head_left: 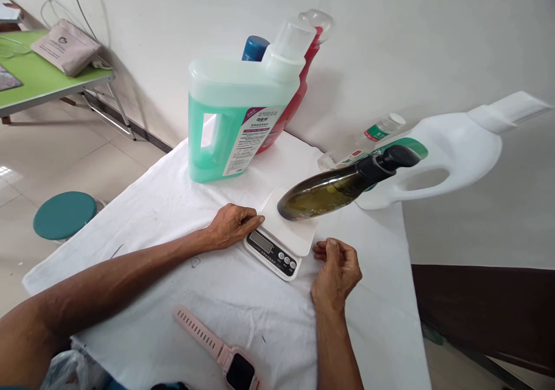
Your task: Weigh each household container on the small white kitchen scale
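A small white scale [281,236] sits on the cloth-covered table [173,205]. The left hand [232,225] rests at the scale's left edge, fingers loosely curled, fingertips touching its side, gripping nothing. The right hand [336,268] lies on the cloth just right of the scale's front corner, fingers bent inward and holding nothing. A dark green bottle [333,190] with a black cap stands on the scale's platform, leaning to the right. Behind the scale to the left is a green jug [229,118], with a red jug [299,83] behind it. A white jug [446,153] is to the scale's right, a clear bottle [368,138] behind. In front of the scale lies a pink watch [221,349].
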Demonstrator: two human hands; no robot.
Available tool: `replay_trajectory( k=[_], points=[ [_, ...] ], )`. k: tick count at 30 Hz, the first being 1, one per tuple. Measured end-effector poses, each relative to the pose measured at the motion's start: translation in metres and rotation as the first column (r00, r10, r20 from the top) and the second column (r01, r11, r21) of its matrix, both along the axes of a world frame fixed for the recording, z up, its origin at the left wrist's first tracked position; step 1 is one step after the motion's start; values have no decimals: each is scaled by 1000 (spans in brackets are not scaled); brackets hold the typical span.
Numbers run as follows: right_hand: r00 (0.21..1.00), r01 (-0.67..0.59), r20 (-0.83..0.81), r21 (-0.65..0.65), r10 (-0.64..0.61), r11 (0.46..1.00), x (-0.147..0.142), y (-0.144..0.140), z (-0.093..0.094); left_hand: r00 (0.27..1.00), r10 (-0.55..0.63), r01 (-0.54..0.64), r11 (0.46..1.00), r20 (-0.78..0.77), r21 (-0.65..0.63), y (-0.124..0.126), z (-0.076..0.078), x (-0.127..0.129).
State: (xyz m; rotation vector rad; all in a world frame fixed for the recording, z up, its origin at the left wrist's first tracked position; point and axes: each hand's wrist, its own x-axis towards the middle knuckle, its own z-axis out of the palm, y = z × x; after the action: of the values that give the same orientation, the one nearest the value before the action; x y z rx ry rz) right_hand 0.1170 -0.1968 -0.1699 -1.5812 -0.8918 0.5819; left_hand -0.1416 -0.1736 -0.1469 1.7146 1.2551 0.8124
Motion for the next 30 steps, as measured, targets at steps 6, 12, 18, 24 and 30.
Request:
replay_trajectory(
  k=[6, 12, 18, 24, 30],
  points=[
    [1000, 6, -4, -7, -6, 1000, 0, 1, 1, 1000, 2, -2, 1000, 4, 2, 0, 1, 0],
    [1000, 12, -12, -15, -12, 1000, -1, 0, 3, 1000, 10, -10, 1000, -14, -10, 0, 0, 0],
    [990, -117, 86, 60, 112, 991, -11, -5, 20, 1000, 3, -3, 1000, -1, -13, 0, -1, 0],
    [938, -346, 111, 225, 329, 911, -31, 4, 46, 1000, 13, -13, 1000, 2, -9, 0, -1, 0],
    [910, -395, 194, 143, 366, 908, -39, 18, 74, 1000, 3, -3, 1000, -11, -16, 1, 0, 0]
  ],
)
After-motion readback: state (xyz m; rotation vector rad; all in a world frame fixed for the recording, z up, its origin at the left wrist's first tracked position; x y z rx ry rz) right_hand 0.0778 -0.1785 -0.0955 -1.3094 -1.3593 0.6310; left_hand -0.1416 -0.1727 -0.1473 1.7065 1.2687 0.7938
